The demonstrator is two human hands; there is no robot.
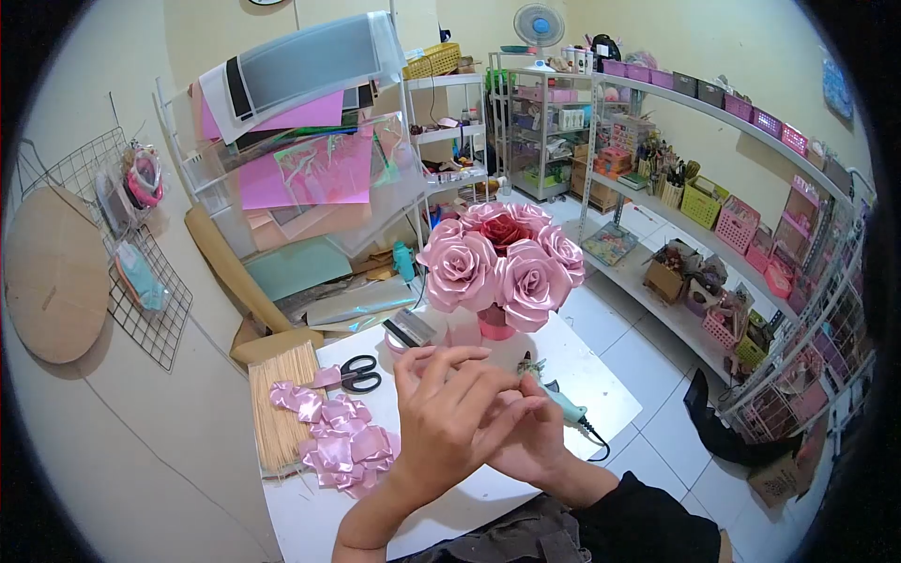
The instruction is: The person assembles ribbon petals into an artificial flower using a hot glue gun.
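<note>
My left hand [449, 413] and my right hand [530, 436] meet above the white table, fingertips close together. The left hand's fingers are bent and partly cover the right hand. Both look pinched, but whatever lies between them is hidden. Just behind the right hand lies a teal glue gun [566, 405] with a black cord. Folded pink satin ribbon pieces [347, 446] are heaped left of my left hand. Black-handled scissors [361, 373] rest beyond them. Past my hands stand pink satin roses [530, 281] around one red rose [504, 233], in a pink pot [495, 324].
Thin wooden sticks [282, 399] lie in a bundle at the table's left edge. A grey and black box-like item [409, 328] sits near the pot. Loaded shelves [648, 239] line the right side. Wrapping sheets [305, 159] hang on a rack at back left.
</note>
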